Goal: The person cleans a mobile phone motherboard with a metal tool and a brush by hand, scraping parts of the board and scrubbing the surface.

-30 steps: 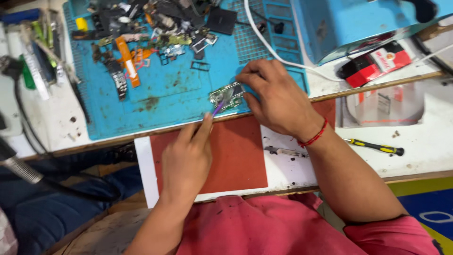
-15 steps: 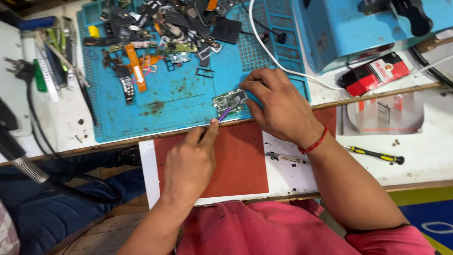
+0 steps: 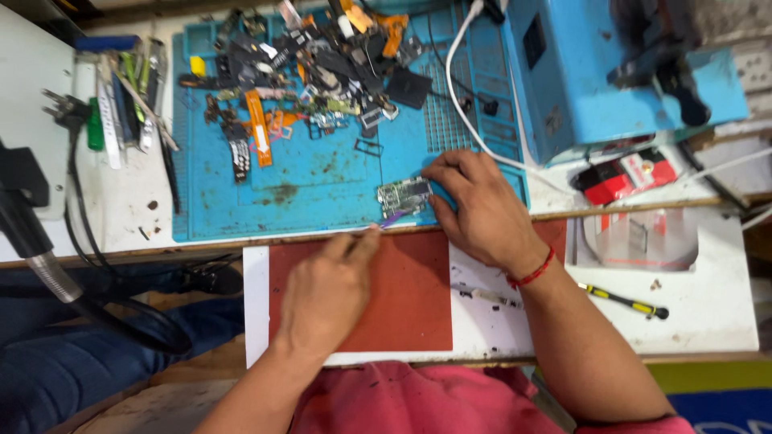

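A small green circuit board (image 3: 404,195) lies at the near edge of the blue work mat (image 3: 322,181). My right hand (image 3: 480,209), with a red thread at the wrist, presses its fingertips on the board's right end. My left hand (image 3: 328,289) rests on the red pad (image 3: 410,301) and pinches a thin tool with a purple tip (image 3: 388,221) that points at the board's lower edge.
A heap of phone parts and flex cables (image 3: 322,56) covers the mat's far side. Tweezers and tools (image 3: 129,96) lie at left. A blue machine (image 3: 611,72) stands at right. A yellow-black screwdriver (image 3: 623,301) and a red box (image 3: 627,177) lie nearby.
The view has shifted slightly. My left hand has drawn back a little toward me with the tool. My right hand stays on the board.
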